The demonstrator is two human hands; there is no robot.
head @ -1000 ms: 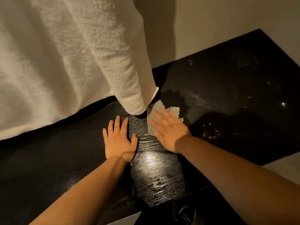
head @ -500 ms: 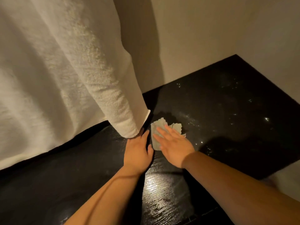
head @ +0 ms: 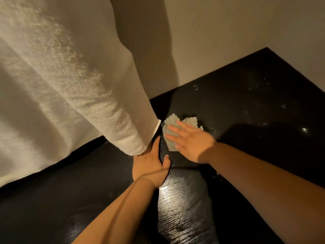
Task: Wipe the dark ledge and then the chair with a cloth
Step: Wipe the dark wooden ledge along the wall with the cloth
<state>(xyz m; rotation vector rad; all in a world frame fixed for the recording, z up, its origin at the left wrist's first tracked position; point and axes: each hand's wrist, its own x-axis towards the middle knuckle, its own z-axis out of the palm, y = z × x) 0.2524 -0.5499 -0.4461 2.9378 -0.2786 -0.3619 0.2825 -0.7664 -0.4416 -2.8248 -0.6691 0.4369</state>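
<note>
- white terry fabric (head: 61, 85): the largest item on my feed. It hangs across the upper left, and its folded lower corner ends just above the ledge, beside the cloth.
- dark ledge (head: 255, 106): a black, wood-grained surface that fills the lower half and runs to a corner at the right. I see a bright sheen on the grain between the two forearms, and scattered glinting specks on the far right part.
- wall (head: 237, 36): plain and pale, meeting the back edge of the ledge. The fabric's shadow falls on it.
- right forearm (head: 263, 187): bare, entering from the lower right towards the centre.
- left forearm (head: 119, 208): bare, rising from the bottom edge.
- right hand (head: 191, 143): palm down, fingers straight and spread, pressing flat on the cloth without curling round it.
- left hand (head: 149, 164): back upward, just left of the right hand. The forefinger lies straight against the fabric's hem and the thumb stands apart. The other fingertips pass beneath the hem, where I cannot see them.
- cloth (head: 171, 124): small, pale grey-green and crumpled. It lies on the ledge near the centre, under the right fingers, with its far edge showing beyond them.
</note>
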